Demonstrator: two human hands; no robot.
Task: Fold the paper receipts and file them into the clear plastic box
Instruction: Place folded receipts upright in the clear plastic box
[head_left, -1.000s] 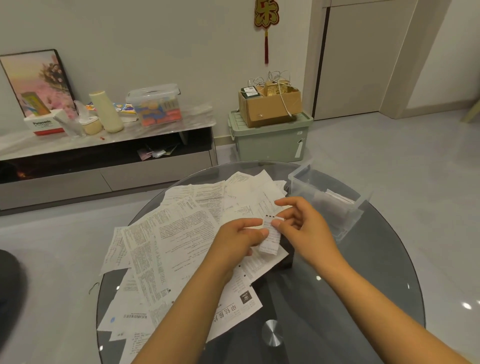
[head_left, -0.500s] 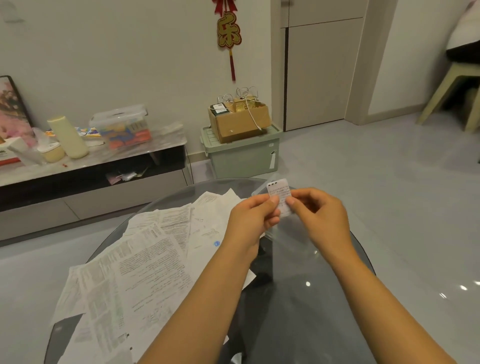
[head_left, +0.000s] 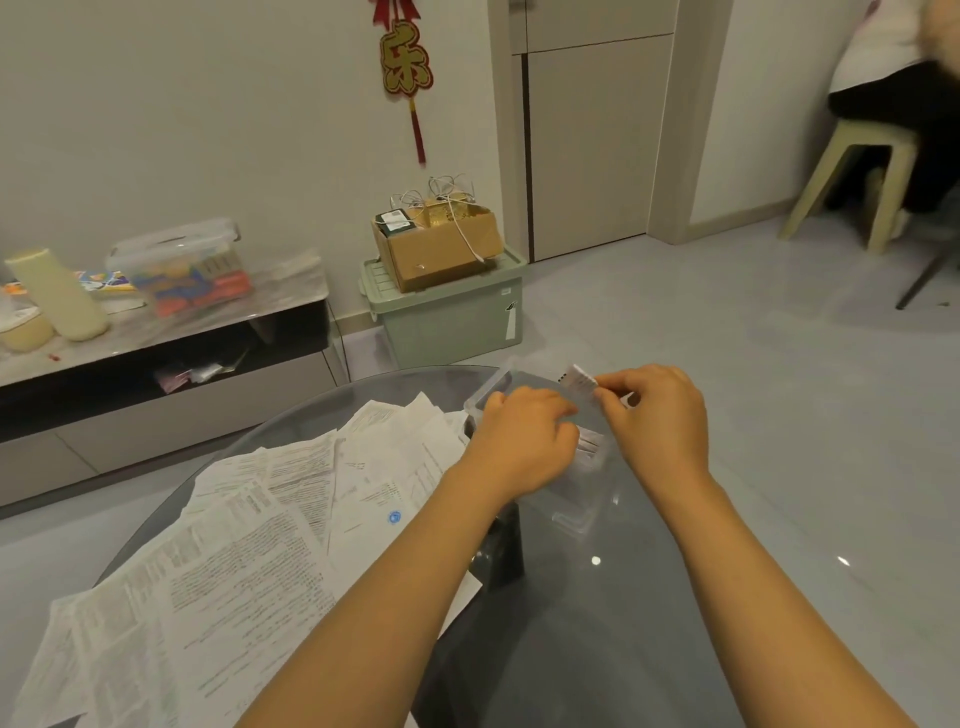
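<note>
Unfolded receipts (head_left: 249, 525) lie spread over the left of the glass counter (head_left: 649, 623), and just right of them the left hand (head_left: 524, 447), fingers curled, rests at the clear plastic box (head_left: 582, 499); whether it grips the box I cannot tell. The right hand (head_left: 660, 415) pinches the folded receipt (head_left: 577, 379) above the box's far end, so the drop looks short and downward.

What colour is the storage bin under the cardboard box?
Pale green storage bin, under the cardboard box; head view.
</note>
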